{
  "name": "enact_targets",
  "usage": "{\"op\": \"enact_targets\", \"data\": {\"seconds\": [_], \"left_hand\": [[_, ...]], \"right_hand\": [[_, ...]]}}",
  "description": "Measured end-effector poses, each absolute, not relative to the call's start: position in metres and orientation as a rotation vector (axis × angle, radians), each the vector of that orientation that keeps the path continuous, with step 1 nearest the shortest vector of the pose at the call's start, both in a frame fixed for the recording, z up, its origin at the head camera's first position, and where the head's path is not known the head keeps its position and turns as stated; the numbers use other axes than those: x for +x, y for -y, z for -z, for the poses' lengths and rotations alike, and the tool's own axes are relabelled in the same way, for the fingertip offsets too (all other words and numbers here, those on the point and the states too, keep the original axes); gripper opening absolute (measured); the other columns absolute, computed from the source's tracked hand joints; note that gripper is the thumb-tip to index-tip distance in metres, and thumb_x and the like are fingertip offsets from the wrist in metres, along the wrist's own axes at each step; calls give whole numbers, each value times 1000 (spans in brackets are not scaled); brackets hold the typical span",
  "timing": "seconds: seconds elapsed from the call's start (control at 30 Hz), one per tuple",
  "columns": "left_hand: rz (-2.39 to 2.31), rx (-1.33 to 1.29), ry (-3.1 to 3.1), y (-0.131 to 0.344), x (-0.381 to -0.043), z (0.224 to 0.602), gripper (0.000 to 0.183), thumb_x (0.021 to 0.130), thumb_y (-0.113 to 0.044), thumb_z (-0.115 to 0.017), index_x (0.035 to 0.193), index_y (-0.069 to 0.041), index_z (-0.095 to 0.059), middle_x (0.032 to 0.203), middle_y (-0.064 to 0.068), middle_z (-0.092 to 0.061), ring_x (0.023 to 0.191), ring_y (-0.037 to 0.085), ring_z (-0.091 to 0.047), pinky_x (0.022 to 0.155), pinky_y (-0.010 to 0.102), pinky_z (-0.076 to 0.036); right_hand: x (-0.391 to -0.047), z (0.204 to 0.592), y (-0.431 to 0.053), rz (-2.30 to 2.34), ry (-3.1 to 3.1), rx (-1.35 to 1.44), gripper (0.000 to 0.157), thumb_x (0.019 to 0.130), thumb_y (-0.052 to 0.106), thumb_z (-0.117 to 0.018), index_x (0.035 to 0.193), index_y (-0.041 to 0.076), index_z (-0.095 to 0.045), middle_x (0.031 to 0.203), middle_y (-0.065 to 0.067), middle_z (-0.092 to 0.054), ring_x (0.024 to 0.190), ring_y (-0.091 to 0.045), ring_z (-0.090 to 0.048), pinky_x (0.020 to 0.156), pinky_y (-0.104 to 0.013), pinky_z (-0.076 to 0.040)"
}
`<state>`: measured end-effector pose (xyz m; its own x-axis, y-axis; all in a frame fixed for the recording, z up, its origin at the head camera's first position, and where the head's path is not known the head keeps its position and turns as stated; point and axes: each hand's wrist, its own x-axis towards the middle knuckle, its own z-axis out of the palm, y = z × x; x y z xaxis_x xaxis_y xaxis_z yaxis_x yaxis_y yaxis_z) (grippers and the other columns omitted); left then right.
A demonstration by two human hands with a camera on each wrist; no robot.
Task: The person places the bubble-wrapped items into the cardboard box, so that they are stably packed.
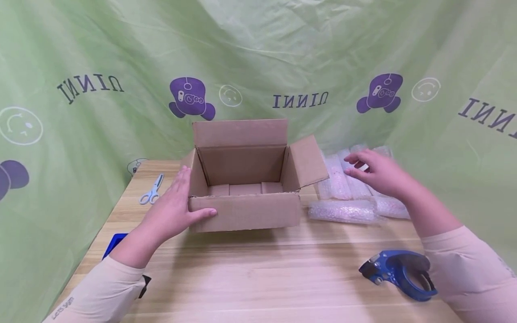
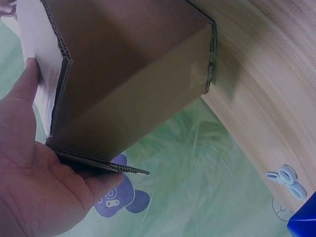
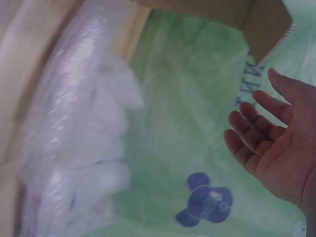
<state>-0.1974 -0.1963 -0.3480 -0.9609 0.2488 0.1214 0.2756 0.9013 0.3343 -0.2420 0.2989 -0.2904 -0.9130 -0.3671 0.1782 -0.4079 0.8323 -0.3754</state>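
- Your right hand (image 1: 377, 172) is nearer the bubble-wrapped rolls (image 1: 338, 181), fingers loose, empty
- Front roll (image 1: 343, 211) lies lower in frame, running left-right
- Left hand (image 1: 171, 208) grips the box (image 1: 246, 214)

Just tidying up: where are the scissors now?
In the head view, the scissors lie on the wooden table, toward its left edge, left of the cardboard box.

The cardboard box (image 1: 244, 213) is plain brown. To its right, the bubble-wrapped packages (image 1: 343, 211) are translucent whitish with hints of pink. The table (image 1: 250, 278) is pale wood with streaky grain. Near right, the tape dispenser (image 1: 388, 264) is blue and black; at left, the scissors (image 1: 155, 192) are light blue. The green curtain (image 1: 258, 49) bears purple figures (image 1: 189, 89), white-outlined smiley faces (image 1: 230, 96) and dark lettering (image 1: 300, 100).
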Motion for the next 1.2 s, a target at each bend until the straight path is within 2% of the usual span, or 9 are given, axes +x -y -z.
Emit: {"op": "enact_targets", "data": {"seconds": [0.2,0.47,0.8,1.07,1.2], "left_hand": [[544,-410,2973,196,-199,350,129,75,-81,-58,157,-8,9,165,16,3,152,35,-7,119,57,-19],[555,-403,2979,196,-199,350,129,75,-78,-61,157,-7,8,165,15,3,152,34,-6,120,56,-18],[551,-403,2976,196,-199,350,129,75,-77,-62,157,-7,8,165,16,2,152,34,-7,120,56,-18],[540,-398,2984,196,-199,350,129,75,-78,-61,157,-7,9,165,15,2,152,34,-7,120,56,-18],[536,-395,2985,196,-199,350,129,75,-78,-61,157,-7,9,165,15,3,152,34,-7,120,56,-18]], "right_hand": [[-248,318,-307,-500,3066,688,47,95,35,-65,126,0,-61,123,-20,-62,111,-36,-60,93,-56,-49],[-256,346,-310,-442,3199,786,45,91,26,-70,122,-5,-62,119,-23,-65,113,-42,-60,98,-58,-46],[-263,371,-315,-406,3297,826,49,86,24,-74,122,-7,-62,119,-25,-65,114,-46,-58,98,-58,-46],[-264,389,-315,-302,3246,936,45,82,17,-77,117,-7,-63,107,-21,-68,102,-40,-64,93,-54,-50],[-265,395,-313,-248,3213,935,48,78,18,-79,116,-7,-63,100,-18,-67,95,-36,-64,87,-52,-51]]}}
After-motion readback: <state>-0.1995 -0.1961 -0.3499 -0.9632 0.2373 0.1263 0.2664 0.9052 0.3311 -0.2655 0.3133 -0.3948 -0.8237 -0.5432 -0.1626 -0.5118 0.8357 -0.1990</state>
